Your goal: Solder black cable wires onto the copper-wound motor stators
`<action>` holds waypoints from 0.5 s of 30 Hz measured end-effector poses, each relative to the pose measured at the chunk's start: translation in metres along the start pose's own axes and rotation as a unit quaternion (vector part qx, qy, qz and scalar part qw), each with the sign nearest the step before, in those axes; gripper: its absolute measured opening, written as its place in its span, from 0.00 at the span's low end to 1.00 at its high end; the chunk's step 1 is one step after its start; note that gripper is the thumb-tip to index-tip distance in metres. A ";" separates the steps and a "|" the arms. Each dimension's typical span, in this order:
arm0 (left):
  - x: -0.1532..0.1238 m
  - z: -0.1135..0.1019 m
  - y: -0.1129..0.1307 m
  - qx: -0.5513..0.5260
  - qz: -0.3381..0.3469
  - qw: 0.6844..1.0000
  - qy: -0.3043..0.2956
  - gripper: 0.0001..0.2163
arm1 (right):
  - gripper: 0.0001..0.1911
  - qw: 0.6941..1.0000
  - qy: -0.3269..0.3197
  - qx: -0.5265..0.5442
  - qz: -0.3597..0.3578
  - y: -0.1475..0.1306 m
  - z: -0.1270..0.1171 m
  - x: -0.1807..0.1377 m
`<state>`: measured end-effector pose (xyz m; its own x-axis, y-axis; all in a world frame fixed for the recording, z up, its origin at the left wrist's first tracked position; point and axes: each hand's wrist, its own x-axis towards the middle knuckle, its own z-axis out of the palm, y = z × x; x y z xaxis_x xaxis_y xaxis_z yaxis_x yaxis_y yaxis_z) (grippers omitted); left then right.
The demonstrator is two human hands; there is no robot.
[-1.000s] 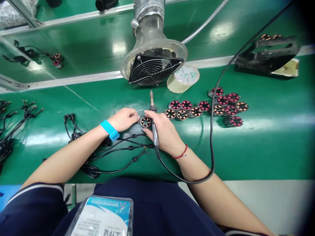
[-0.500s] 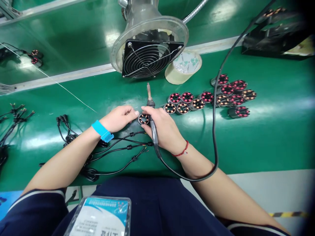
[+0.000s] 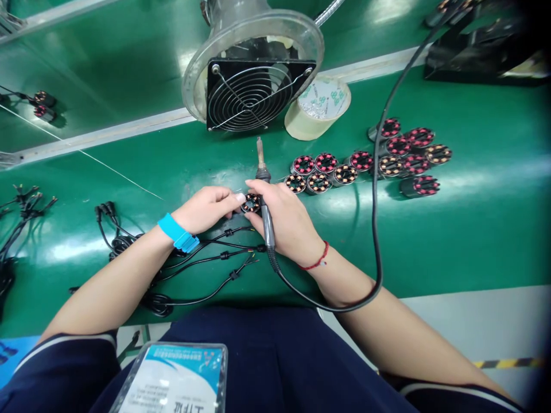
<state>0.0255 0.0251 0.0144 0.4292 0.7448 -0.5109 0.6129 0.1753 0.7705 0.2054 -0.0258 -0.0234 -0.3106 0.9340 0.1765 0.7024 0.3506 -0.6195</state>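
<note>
A small round motor stator with copper windings sits between my two hands, its ring of coils facing up. My left hand, wearing a blue wrist strap, pinches its left edge with thumb and fingers. From the other side, thumb and fingers of my right hand curl round it. That same hand also keeps a soldering iron against its palm, the tip pointing away from me toward the fan. Just below my hands lie several black cables with stripped ends. Part of the stator is covered by my fingers.
A fume fan hangs ahead, beside a tape roll. Rows of red and copper stators stand to the right. The iron's black cord loops across my right forearm. Thin solder wire stretches at left; more cables lie far left.
My left hand has closed in on the stator, its thumb now against the edge. The stator has shifted slightly away from me. My right hand still holds the soldering iron; the view has moved a little.
</note>
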 end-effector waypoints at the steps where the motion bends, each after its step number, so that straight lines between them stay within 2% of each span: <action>1: -0.001 -0.001 -0.001 0.002 -0.002 1.000 -0.010 0.15 | 0.25 1.000 0.003 0.001 0.001 0.000 0.000 0.000; 4: 0.000 -0.001 -0.004 -0.024 0.000 0.999 -0.028 0.09 | 0.24 1.000 0.011 0.008 0.008 0.000 0.000 0.000; 9: 0.002 -0.007 -0.007 -0.011 0.052 0.997 -0.050 0.07 | 0.25 1.000 0.004 0.008 0.001 0.001 0.000 0.000; 11: 0.002 -0.011 -0.006 -0.002 0.062 0.998 -0.022 0.07 | 0.24 1.000 0.002 0.005 0.000 0.002 0.000 0.001; 15: 0.001 -0.019 -0.005 -0.029 0.056 0.995 0.078 0.07 | 0.25 1.000 0.006 0.001 0.003 0.002 0.000 0.001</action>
<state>0.0106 0.0374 0.0171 0.3815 0.8522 -0.3581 0.5254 0.1188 0.8425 0.2065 -0.0238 -0.0247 -0.2997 0.9365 0.1820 0.7026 0.3458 -0.6219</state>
